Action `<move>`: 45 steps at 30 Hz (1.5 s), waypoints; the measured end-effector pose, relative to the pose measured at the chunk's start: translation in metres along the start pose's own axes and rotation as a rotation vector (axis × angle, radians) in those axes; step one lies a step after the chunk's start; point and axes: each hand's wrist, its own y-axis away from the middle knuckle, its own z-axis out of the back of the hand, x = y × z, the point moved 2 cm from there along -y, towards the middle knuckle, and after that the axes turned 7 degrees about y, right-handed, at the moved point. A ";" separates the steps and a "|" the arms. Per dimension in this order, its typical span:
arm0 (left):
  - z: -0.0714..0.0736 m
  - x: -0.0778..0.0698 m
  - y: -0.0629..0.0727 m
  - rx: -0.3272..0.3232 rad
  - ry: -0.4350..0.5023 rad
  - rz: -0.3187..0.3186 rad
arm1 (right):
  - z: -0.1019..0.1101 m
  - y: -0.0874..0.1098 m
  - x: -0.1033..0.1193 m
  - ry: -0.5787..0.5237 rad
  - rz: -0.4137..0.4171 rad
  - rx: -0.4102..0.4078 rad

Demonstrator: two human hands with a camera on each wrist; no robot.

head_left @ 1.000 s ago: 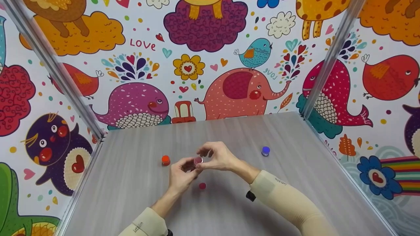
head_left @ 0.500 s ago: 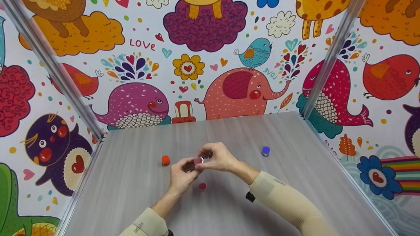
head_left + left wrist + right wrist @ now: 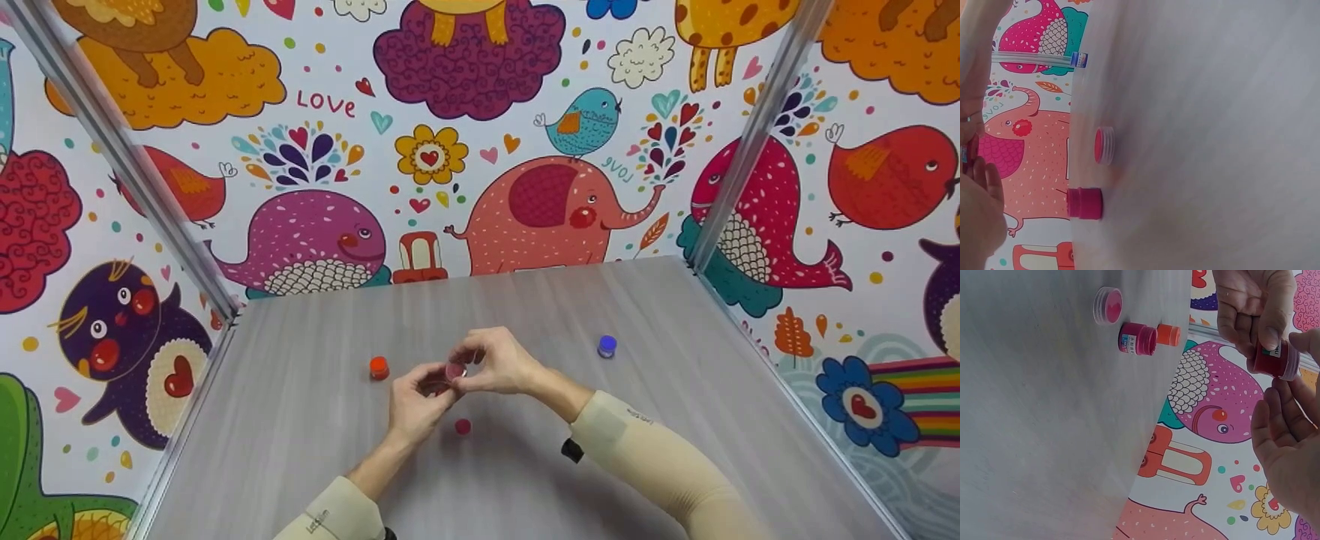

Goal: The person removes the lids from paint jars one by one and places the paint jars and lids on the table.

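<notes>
My left hand [image 3: 418, 405] grips the body of a small dark red paint jar [image 3: 1269, 360], thumb across its white label. The jar is tilted, its clear-rimmed lid [image 3: 1292, 364] facing my right hand [image 3: 501, 361]. My right thumb and fingers pinch that lid at its edge. Below on the table lies a loose lid [image 3: 463, 426], pink inside with a clear ridged rim. Beside it, an uncapped magenta paint jar [image 3: 1138, 338] appears in both wrist views; in the head view my left hand hides it.
An orange-capped paint jar [image 3: 379, 367] stands left of my hands. A blue-capped jar [image 3: 607, 346] stands to the right, farther back. Cartoon-printed walls and metal posts [image 3: 705, 255] border the grey table [image 3: 300, 420] at the back and sides.
Both hands stay in nearly the same place around the held jar. My right fingers have shifted slightly on the lid, and its tilt has altered a little.
</notes>
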 end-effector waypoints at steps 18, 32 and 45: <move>0.000 -0.001 0.001 0.014 -0.010 0.009 | 0.002 0.000 0.002 -0.029 0.039 0.049; -0.003 -0.001 0.000 0.019 -0.016 -0.008 | 0.005 0.003 -0.005 -0.031 0.011 -0.009; -0.007 0.000 0.001 0.015 0.013 -0.024 | 0.006 0.007 -0.008 -0.059 -0.009 -0.011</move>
